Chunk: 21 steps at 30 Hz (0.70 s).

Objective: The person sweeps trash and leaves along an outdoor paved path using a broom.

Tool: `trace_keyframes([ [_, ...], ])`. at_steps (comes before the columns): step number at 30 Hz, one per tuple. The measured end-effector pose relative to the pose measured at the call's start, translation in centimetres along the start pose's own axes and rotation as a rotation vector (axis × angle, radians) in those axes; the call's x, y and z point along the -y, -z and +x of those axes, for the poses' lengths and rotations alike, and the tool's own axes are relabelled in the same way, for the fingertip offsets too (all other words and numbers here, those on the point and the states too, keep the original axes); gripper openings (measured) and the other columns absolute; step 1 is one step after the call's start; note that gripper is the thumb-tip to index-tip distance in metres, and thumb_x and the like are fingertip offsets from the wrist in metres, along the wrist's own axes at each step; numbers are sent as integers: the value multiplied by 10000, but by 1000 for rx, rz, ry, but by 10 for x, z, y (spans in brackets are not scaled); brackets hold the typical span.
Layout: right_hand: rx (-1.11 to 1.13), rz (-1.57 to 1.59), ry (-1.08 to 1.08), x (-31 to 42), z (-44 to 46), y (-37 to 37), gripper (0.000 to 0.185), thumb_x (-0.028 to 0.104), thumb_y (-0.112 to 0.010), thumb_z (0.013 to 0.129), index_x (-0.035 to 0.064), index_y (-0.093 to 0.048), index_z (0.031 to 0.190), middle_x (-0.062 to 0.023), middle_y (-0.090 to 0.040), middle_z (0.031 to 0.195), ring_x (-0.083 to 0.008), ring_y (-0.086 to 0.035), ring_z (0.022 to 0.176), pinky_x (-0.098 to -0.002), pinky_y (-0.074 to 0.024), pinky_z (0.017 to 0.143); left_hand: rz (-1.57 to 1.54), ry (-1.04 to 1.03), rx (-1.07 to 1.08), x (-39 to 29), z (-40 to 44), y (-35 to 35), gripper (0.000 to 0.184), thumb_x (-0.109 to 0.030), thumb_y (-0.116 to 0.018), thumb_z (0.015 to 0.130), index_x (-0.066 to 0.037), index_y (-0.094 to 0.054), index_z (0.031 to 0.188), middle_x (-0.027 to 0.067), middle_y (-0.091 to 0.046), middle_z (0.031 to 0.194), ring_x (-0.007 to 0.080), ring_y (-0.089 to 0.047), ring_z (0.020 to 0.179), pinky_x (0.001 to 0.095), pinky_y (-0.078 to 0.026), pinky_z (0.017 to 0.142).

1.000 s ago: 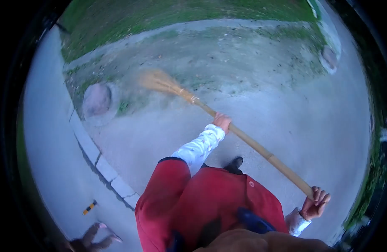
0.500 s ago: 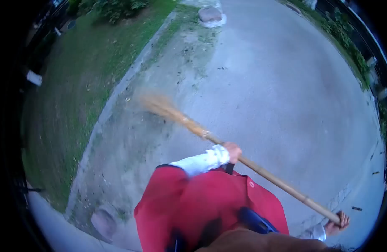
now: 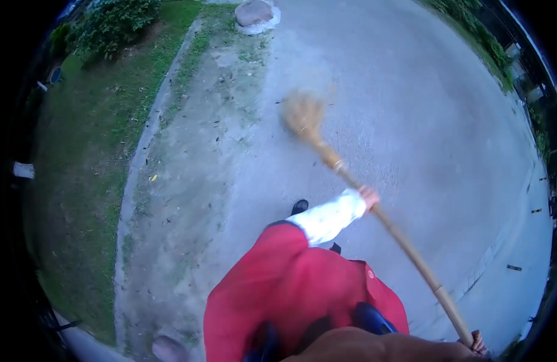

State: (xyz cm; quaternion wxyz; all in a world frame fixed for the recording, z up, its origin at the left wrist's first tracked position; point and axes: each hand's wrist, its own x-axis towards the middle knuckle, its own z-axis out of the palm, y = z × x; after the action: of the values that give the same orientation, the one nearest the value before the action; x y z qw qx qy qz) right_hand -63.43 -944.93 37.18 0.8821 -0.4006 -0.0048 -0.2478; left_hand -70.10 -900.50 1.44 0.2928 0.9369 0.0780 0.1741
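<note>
A long broom (image 3: 411, 253) with a bamboo handle slants across the view, its straw head (image 3: 304, 114) blurred over the paved road. My left hand (image 3: 368, 198), coming out of a white sleeve, is wrapped round the handle a little below the binding of the head. Down at the lower right, my right hand (image 3: 480, 344) grips the butt end of the handle; part of it is hidden near the frame's edge.
Left of the paved road (image 3: 447, 139) runs a dirt strip with scattered leaves, then a low kerb (image 3: 133, 175) and grass (image 3: 79, 211). One boulder (image 3: 254, 12) stands ahead, another stone (image 3: 169, 349) at lower left. A dark shoe (image 3: 300, 207) shows below me.
The broom head has swung from the dirt strip rightward and forward onto the road. My left hand has moved right and slightly up with it; my right hand now sits lower in view.
</note>
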Motion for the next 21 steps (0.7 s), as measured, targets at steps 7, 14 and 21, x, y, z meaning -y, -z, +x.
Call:
trace_keyframes([
  [7, 501, 30, -795, -220, -35, -165, 335, 129, -402, 905, 151, -312, 584, 58, -277, 465, -58, -287, 439, -239, -349, 554, 79, 516, 374, 116, -172, 127, 171, -180, -663, 569, -132, -578, 710, 87, -586, 731, 302, -573, 787, 439, -441, 714],
  [14, 537, 349, -662, -253, 55, -205, 225, 85, -474, 854, 132, -360, 667, 66, -302, 475, -46, -303, 434, -228, -332, 547, 60, 314, 321, 146, -15, 202, 216, -115, -646, 571, -102, -562, 770, 85, -550, 799, 295, -547, 832, 425, -439, 726],
  [21, 564, 321, -140, -299, 39, -312, 329, 96, -483, 832, 163, -290, 574, 61, -282, 473, -56, -282, 454, -252, -336, 603, 141, 54, -6, 244, 290, 175, 164, -137, -639, 635, -134, -588, 791, 42, -570, 840, 246, -538, 929, 443, -390, 906],
])
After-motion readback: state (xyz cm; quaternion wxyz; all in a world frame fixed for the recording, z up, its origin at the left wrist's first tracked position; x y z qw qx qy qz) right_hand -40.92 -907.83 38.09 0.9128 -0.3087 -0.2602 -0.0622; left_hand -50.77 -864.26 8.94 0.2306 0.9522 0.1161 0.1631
